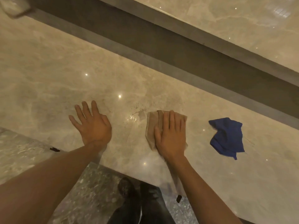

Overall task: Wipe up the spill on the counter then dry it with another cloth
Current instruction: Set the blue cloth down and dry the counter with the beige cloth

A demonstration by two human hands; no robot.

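Two bare forearms reach in from the bottom of the view, nearest the camera, over dark trousers and one dark shoe point(125, 185) standing on a speckled grey floor point(90, 188). Beyond them one pale marble bench point(56, 65) fills most of the picture, its surface glossy with small points of reflected light; a dark grey band point(161, 44) runs diagonally behind it, with another pale marble surface point(234, 21) past that.

Two cloths lie on the bench. One blue cloth point(227, 137) sits crumpled at the right, apart from both hands. One tan cloth point(153, 126), folded flat, lies under the right hand point(171, 136), which presses down on it with fingers straight and close together, covering its right part.

One spill point(139, 114) shows as a wet, shiny patch just left of the tan cloth's far corner, between the two hands and nearer the right one.

The left hand point(92, 125) lies flat on the bare bench, fingers spread and straight, holding nothing, well left of the spill and the tan cloth.

One small dark object point(54, 149) lies at the bench's near edge on the left, and another dark bit point(178, 198) shows beside the right forearm; what they are cannot be told.
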